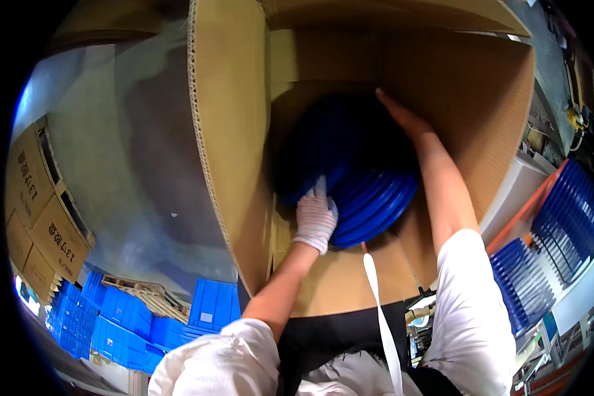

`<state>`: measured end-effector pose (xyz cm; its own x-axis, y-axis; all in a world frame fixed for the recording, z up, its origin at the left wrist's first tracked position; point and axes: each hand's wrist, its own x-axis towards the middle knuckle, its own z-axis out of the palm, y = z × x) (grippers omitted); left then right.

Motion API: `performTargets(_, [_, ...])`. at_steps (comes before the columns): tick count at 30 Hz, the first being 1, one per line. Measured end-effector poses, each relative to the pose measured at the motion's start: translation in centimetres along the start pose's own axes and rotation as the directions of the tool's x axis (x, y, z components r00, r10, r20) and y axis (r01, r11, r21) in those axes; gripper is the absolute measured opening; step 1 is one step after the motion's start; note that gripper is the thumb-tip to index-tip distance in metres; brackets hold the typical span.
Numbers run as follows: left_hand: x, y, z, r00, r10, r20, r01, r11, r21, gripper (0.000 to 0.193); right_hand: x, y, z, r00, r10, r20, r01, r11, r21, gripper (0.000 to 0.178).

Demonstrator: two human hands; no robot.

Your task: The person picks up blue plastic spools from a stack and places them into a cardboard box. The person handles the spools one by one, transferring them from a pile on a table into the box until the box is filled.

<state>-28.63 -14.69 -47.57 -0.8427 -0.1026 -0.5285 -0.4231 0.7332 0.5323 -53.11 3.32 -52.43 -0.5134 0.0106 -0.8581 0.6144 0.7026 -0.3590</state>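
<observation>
1. The blue stack (374, 208), round and ridged, sat inside a large open box (472, 99); its ridges showed best toward the near right corner, while its far part was lost in shadow.
2. The left hand (315, 216), in a pale glove, reached in over the near left corner of the box. It lay on the near left part of the stack with its fingers stretched forward — whether they gripped it, I could not tell.
3. The right hand (406, 117) reached along the box's right wall, at the far right side of the stack. Its fingers pointed toward the far edge; most of them were dark or hidden, so I could not tell how wide or narrow the hold was.
4. A white strap (380, 313) hung in front of the near edge of the box, its upper end overlapping the near flap (336, 290).
5. Well apart, beyond the box's left edge, were brown cartons (59, 237), blue crates (122, 310) and a wooden pallet (145, 297).
6. Beyond its right edge stood blue slatted racks (571, 204) — an orange strip (518, 214) ran beside them.
</observation>
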Motion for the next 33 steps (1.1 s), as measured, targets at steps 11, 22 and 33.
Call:
performTargets(11, [-8.8,-1.8,0.7,0.921,-0.368,-0.125,0.296,0.873,-0.388,0.064,-11.8,-4.3,10.7,0.889,0.033,0.457,0.376,0.517,-0.769,0.065])
performTargets(22, [-5.6,-1.5,1.5,0.837,-0.385,0.388,0.504,0.819,-0.275,0.079,-19.7,-0.2,8.7,0.742,-0.667,0.066,0.535,0.531,-0.657,0.074])
performTargets(33, [-6.2,6.4,-19.6,0.804,0.288,-0.521,-0.015,0.885,0.466,0.063,-18.8,-5.1,-7.9,0.902,-0.116,-0.416,0.202,0.965,0.167,0.045])
